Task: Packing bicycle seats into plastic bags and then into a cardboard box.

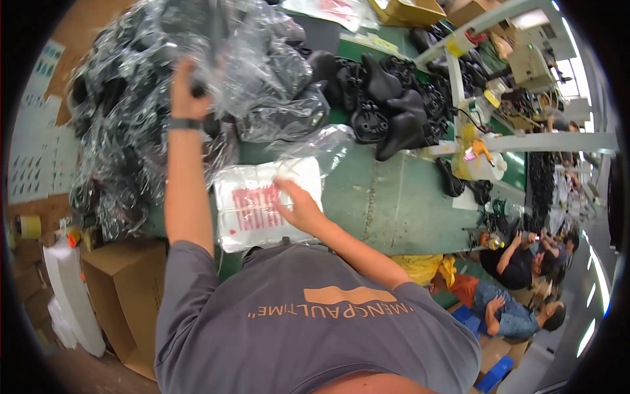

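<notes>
My left hand (189, 92) reaches forward into a pile of bagged bicycle saddles (275, 72), its fingers closed around a dark saddle in clear plastic. Motion blurs that saddle, so its outline is hard to make out. Close to my body, my right hand (300, 207) rests on a stack of clear plastic bags (226, 197) with red print, fingers and thumb apart. A loose clear bag (328, 148) lies crumpled just beyond the stack. Bare black saddles (400, 121) sit heaped further right on the green table (354, 210).
A white metal frame (525, 142) crosses the table's right side, with a roll and an orange tool on it. An open cardboard box (125, 282) stands at lower left. Yellow plastic (420, 270) hangs near the front edge. Other people (508, 312) sit at the right.
</notes>
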Available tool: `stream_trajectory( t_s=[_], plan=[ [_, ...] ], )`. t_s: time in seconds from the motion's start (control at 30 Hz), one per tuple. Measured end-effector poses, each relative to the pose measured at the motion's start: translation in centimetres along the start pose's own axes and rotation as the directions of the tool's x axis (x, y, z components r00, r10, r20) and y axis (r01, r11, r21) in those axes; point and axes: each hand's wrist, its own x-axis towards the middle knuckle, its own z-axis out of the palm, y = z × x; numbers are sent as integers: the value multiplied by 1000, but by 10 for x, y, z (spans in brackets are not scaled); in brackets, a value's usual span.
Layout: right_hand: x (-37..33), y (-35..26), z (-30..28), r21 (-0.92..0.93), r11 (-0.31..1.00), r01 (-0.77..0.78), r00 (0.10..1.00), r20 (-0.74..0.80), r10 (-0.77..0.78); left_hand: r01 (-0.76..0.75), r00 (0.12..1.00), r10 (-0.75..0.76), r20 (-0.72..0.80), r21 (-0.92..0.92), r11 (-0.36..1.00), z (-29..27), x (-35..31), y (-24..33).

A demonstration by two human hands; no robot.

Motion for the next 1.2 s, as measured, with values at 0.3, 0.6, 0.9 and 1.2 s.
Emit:
stream_trajectory(
  t_s=[0.3,0.6,0.9,1.2],
  plan=[
    [64,186,-177,6,955,-297,648,-733,206,-122,482,861,162,986,-118,-50,8,-88],
    [173,333,-253,429,457,-779,317,-361,877,-510,854,-188,485,852,-116,-56,-193,-319],
    [-66,261,-182,775,469,-424,552,-190,812,-513,845,-479,237,614,-600,-142,-191,-309],
    [-266,174,-31,-192,496,-847,500,-606,619,-439,860,-468,204,763,-474,-126,-234,-352]
  ],
)
